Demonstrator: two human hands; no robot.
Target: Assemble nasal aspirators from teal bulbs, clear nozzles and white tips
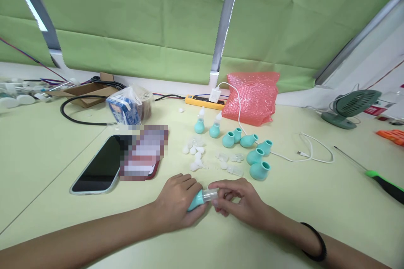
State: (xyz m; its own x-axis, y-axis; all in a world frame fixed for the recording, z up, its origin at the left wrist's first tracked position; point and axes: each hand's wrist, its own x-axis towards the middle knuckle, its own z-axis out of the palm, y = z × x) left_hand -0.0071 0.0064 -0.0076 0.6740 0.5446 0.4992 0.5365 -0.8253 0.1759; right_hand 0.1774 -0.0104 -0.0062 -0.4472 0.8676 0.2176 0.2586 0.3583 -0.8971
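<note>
My left hand is wrapped round a teal rubber bulb, a small nasal aspirator by its look. A clear plastic tube sticks out of the bulb's neck to the right. The thumb and fingers of my right hand close on the tube's free end and partly hide it. Beyond my hands stand two teal bulbs fitted with clear tips, one of them a bulb at the back left. Several bare, open-necked bulbs lie to their right. Small white caps and loose clear tubes lie between.
Two phones, one a dark-screened phone, lie to the left. Behind are a plastic-wrapped blue packet, a yellow power strip and a pink bubble-wrap bag. Rightward are a white cable, a screwdriver and a green fan.
</note>
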